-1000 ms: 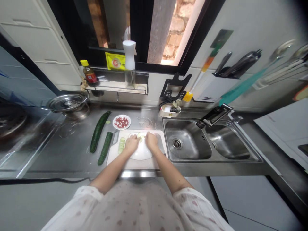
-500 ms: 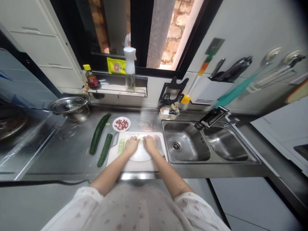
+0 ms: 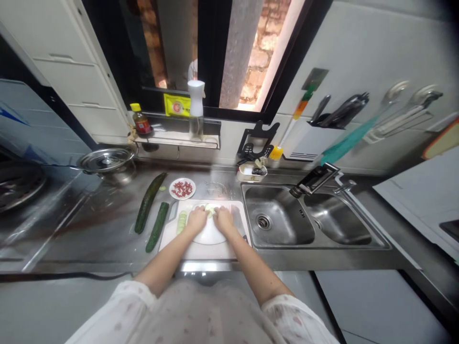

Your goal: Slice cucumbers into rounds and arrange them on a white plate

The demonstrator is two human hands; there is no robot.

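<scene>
My left hand (image 3: 196, 220) and my right hand (image 3: 224, 220) lie side by side over a white plate (image 3: 210, 237) on a white cutting board (image 3: 238, 213). Both have their fingers curled down, and the fingertips meet at pale green cucumber slices (image 3: 210, 208) at the plate's far rim. A row of cut cucumber slices (image 3: 182, 221) lies on the board just left of my left hand. Two dark green cucumbers lie on the steel counter to the left, a long one (image 3: 149, 201) and a shorter one (image 3: 157, 226).
A small plate of red pieces (image 3: 182, 188) sits behind the board. A lidded steel pot (image 3: 105, 162) stands at the back left. The double sink (image 3: 279, 224) with a black faucet (image 3: 315, 177) is right of the board. A shelf holds a sauce bottle (image 3: 142, 122) and a spray bottle (image 3: 196, 107).
My hands have drawn a little closer together over the plate's far rim. The view has shifted slightly; the things on the counter have stayed put.
</scene>
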